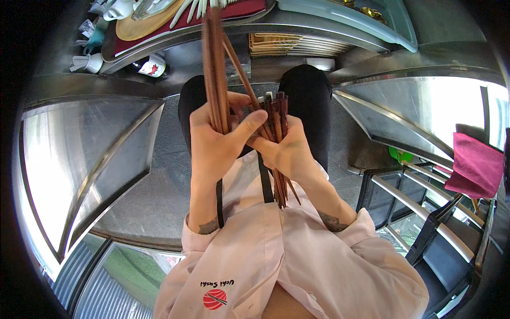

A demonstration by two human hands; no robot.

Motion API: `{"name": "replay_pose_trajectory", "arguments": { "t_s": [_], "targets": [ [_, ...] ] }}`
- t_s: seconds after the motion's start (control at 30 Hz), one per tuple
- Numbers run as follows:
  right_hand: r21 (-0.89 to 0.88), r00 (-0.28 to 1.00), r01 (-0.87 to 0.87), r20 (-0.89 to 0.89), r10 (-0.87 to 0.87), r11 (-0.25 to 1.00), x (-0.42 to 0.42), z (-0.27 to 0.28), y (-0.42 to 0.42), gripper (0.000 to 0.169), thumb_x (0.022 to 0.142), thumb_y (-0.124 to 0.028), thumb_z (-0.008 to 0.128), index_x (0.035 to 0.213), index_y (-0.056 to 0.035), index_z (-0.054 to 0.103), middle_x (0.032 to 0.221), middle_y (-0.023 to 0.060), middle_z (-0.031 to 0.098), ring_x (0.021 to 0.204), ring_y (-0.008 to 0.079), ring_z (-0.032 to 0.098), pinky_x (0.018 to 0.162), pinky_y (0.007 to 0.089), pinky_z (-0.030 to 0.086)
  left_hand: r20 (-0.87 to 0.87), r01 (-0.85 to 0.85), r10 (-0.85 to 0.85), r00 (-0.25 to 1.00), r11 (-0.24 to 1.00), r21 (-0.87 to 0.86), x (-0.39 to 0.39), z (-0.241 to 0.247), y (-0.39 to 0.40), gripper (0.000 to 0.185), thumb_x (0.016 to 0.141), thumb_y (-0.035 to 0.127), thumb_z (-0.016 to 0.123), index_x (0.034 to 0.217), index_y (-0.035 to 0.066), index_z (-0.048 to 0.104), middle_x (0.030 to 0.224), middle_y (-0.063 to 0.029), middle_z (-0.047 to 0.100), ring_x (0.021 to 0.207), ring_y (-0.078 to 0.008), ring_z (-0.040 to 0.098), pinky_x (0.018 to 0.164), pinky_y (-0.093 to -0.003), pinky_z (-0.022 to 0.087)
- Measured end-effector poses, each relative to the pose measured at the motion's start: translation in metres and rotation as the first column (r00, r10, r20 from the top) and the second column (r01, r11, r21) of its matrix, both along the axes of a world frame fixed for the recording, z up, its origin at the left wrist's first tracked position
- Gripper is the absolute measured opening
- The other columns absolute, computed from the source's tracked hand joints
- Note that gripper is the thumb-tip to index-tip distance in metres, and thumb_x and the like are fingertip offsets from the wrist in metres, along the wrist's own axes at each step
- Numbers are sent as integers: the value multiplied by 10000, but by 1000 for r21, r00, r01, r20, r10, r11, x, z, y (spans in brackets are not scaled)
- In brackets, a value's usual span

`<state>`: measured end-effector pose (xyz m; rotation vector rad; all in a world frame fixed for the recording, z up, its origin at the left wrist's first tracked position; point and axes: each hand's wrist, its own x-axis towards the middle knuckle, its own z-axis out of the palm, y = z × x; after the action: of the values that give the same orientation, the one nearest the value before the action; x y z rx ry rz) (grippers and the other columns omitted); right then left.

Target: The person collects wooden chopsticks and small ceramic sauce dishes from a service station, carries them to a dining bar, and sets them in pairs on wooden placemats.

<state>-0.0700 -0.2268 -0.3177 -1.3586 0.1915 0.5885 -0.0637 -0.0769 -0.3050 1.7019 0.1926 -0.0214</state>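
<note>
My left hand [213, 153] is closed around a bundle of reddish-brown wooden chopsticks [215, 75], which stands up and away from me; its far end is blurred. In my right hand [289, 153] is a second bundle, of darker chopsticks [280, 187], with thin tips towards my jacket and thick ends beyond the fingers. A single chopstick [241, 67] slants between the two hands; its lower end runs in by the right hand's bundle. The left thumb reaches over towards that bundle. Both hands are close together above my lap.
Ahead is a metal counter with a cloth-lined tray [235, 10] of white utensils and a light-blue tray [350, 22]. Below sit a bottle [152, 67] and stacked wooden trays [275, 44]. Open metal doors flank me. A black-framed rack [402, 183] with a magenta cloth [474, 165] is at right.
</note>
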Motion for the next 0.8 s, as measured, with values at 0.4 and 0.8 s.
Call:
{"name": "replay_pose_trajectory", "arguments": {
  "t_s": [0.4,0.8],
  "targets": [
    [13,992,89,91,-89,996,-7,-2,10,240,843,-122,828,893,7,631,721,-54,576,650,19,464,554,226,390,90,-98,101,991,995,-29,5,-3,-1,145,952,134,710,931,-7,686,742,-2,626,651,-47,561,558,-221,430],
    [117,993,-17,-116,31,993,-15,-23,-2,366,873,-272,830,767,-72,544,607,-46,499,457,43,402,394,247,292,6,-300,333,943,857,-419,10,-25,38,159,1010,158,583,1068,10,582,656,2,474,497,-75,407,432,-241,309]
  ]
}}
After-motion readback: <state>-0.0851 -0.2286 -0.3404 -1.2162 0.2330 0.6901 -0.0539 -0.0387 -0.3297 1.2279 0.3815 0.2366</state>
